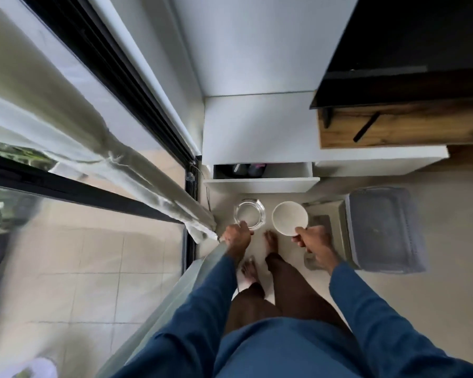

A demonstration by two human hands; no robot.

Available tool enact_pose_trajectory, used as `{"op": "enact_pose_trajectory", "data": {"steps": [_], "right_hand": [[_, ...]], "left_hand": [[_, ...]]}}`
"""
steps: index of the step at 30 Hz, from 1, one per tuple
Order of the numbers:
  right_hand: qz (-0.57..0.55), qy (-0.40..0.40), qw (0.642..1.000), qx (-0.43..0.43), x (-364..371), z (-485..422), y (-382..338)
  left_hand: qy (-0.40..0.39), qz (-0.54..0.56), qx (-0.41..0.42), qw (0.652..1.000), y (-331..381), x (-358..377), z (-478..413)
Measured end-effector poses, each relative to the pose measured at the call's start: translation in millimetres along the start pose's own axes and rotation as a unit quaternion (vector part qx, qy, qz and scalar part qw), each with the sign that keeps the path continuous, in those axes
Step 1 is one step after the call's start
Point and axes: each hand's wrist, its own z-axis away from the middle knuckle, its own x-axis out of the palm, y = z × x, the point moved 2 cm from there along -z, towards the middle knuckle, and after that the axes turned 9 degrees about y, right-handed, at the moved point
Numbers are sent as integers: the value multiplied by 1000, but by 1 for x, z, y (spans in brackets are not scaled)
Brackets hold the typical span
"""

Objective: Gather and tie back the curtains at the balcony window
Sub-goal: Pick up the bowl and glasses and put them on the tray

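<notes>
Breakage worried me: left hand (236,237) gripped a seemingly glass dish (249,216), right hand (313,240) a bowl (290,218); curtain (145,178) needed both.

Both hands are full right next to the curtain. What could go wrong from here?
1. The left hand grips the glass dish by its rim, over a hard floor and bare feet; a slip might shatter it there.
2. The right hand holds the white bowl, so neither hand is free for the curtain; grabbing fabric now risks dropping a dish.
3. The open drawer juts out just ahead; a step forward could hit it.
</notes>
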Motion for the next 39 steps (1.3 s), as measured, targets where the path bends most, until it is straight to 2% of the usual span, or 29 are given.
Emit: {"op": "enact_pose_trajectory", "data": {"steps": [4,6,9,14,22,31,39], "right_hand": [[-36,14,999,31,-30,7,40],[-47,24,998,45,-48,5,54],[-63,41,995,61,-74,-1,71],[-87,65,992,71,-124,-25,91],[-89,59,991,79,-193,-126,130],[-94,57,993,51,-272,-276,164],[-97,34,993,60,-268,-386,183]], "left_hand": [[-75,-72,14,994,-14,20,24],[-88,-80,37,992,-17,34,35],[-57,-70,58,994,-14,57,53],[-53,-100,63,992,-2,95,85],[-35,-86,68,993,16,201,120],[-7,-29,-27,999,34,385,145],[-8,32,-91,995,48,503,101]]}}
